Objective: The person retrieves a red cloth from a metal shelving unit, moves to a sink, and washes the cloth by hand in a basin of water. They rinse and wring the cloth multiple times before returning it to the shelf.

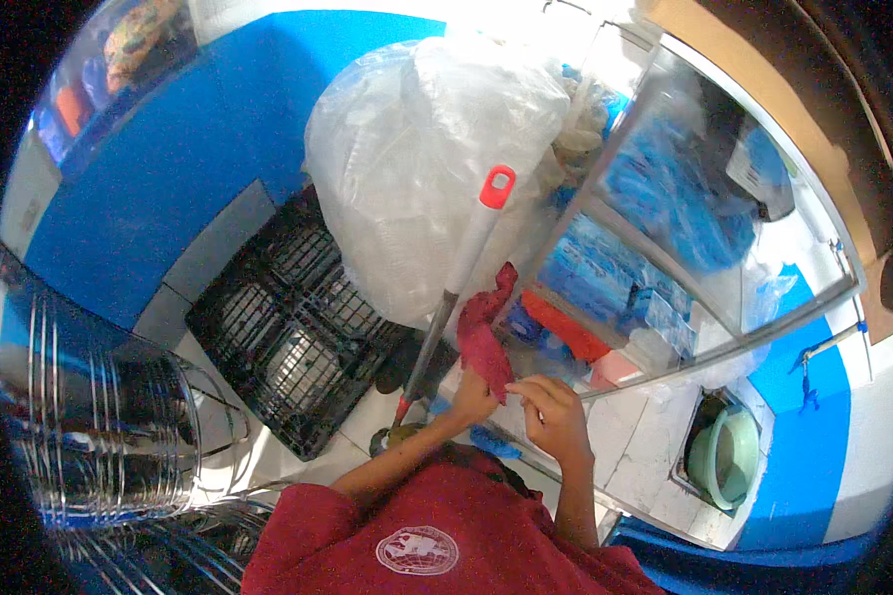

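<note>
A dark red cloth (481,342) hangs bunched in front of me, its upper end resting against or near the pole. My left hand (474,399) is closed round the cloth's lower part. At the cloth's lower corner, my right hand (551,412) is closed in a pinch, the fingertips meeting the edge. Just left of the cloth a grey and white pole (456,273) stands tilted, with a red hanging loop at its top; neither hand grips it. The pole's foot is partly hidden by my left forearm.
A big translucent plastic bag (427,149) bulges beyond the pole. On the floor at left lies a black plastic pallet (298,307), with a shiny metal rack (109,416) nearer me. At right are a glass-fronted cabinet (655,228) and a pale green basin (734,456).
</note>
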